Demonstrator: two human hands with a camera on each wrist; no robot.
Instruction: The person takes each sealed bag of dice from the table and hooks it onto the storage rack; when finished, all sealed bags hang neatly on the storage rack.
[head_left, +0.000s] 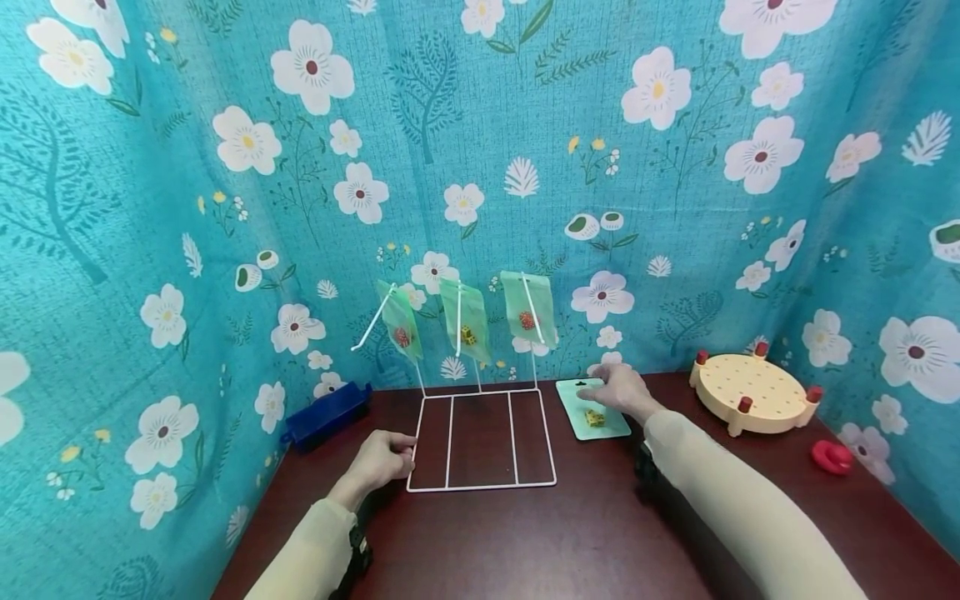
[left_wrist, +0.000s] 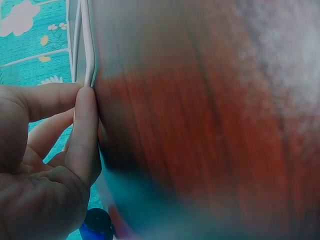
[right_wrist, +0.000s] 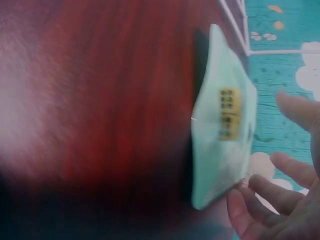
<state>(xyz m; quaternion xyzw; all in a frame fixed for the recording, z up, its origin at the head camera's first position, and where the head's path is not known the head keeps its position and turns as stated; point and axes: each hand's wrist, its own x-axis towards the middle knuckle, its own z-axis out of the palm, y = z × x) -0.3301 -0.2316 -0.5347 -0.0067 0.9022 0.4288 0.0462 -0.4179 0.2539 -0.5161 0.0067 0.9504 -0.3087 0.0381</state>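
Observation:
A white wire display rack (head_left: 480, 487) stands on the table, its base frame flat and its hooks pointing forward. My left hand (head_left: 378, 460) pinches the left side of that base between thumb and finger; the left wrist view shows the wire (left_wrist: 89, 50) between them. Three green packets hang on the hooks: one left (head_left: 395, 312), one middle (head_left: 453, 308), one right (head_left: 517, 292). To the right of the rack lies another green packet (head_left: 581, 419) holding yellow dice (right_wrist: 230, 114). My right hand (head_left: 622, 390) reaches over it, fingers spread, fingertips near its edge.
A blue container with end handles (head_left: 327, 415) lies left of the rack. At the right are a round cream pegged stand (head_left: 753, 387) with red pegs and a red rubber duck (head_left: 831, 456). A flowered turquoise curtain (head_left: 465, 125) borders the table (head_left: 555, 542).

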